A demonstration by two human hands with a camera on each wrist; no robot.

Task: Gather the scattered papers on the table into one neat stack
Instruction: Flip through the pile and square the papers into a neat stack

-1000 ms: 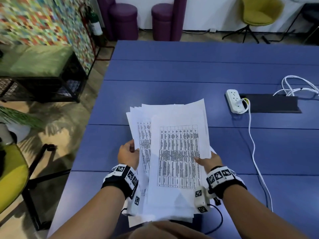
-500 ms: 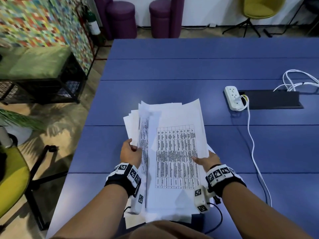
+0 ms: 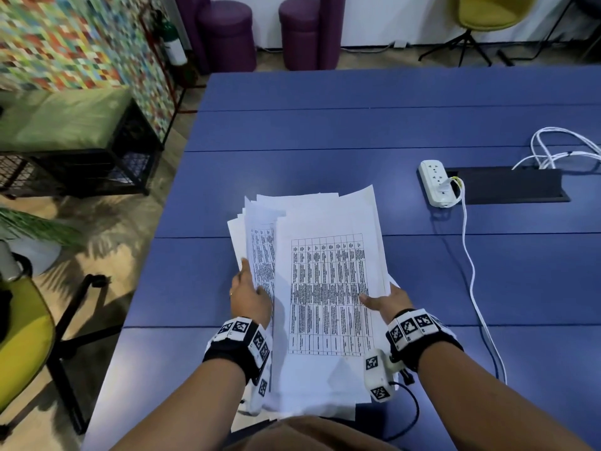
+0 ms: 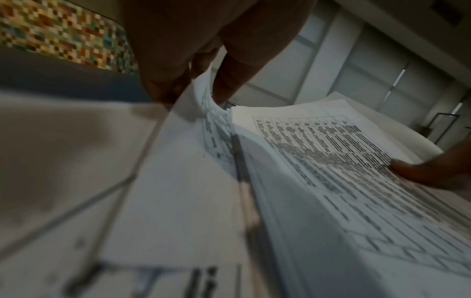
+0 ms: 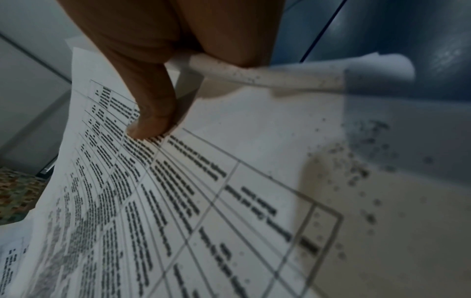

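Now the left hand (image 3: 249, 296) has pushed the offset sheets inward; both hands, the right hand (image 3: 385, 301) included, grip the papers (image 3: 325, 288), edges nearer flush.

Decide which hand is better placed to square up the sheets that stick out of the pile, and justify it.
Left, probably. The left hand grips the fanned sheets jutting out on the pile's left side, while the right hand pinches the tidier right edge of the papers, steadying them.

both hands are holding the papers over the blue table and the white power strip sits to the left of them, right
Not quite: the white power strip lies to the right of the papers, as the head view shows. The left hand and right hand do hold them over the blue table.
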